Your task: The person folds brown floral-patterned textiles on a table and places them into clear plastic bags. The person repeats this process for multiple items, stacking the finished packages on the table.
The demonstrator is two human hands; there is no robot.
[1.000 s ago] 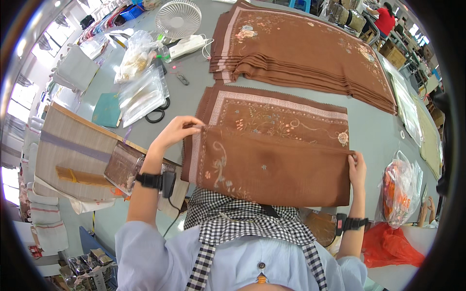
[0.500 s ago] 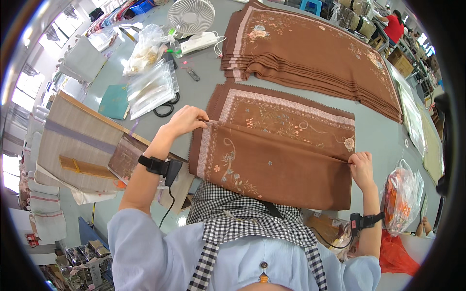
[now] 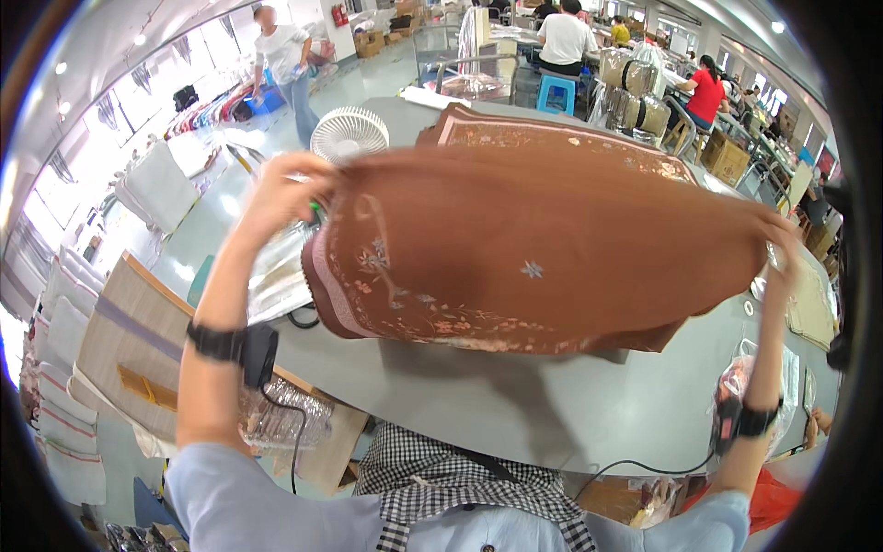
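Note:
A brown cloth with floral embroidery and a pale patterned border (image 3: 515,248) hangs above the table, stretched between my two hands. Its upper left corner is pinched in my left hand (image 3: 296,189), slightly smeared by motion. At the other end, my right hand (image 3: 779,247) grips the cloth's upper right edge, also blurred. The lower edge hangs loose and casts a shadow on the grey table (image 3: 441,405). Beyond it lies a stack of similar brown cloths (image 3: 561,138), partly hidden by the raised one.
A white fan (image 3: 349,133) stands behind my left hand, near clear plastic bags (image 3: 280,285). A wooden board (image 3: 138,322) leans at the left. By my right forearm sits a plastic bag with orange contents (image 3: 736,382). A person in white (image 3: 285,55) stands far left; others sit farther back.
Both hands have lifted the cloth off the table, up and away from my body, and spread farther apart. The view has tilted up, bringing more of the room in.

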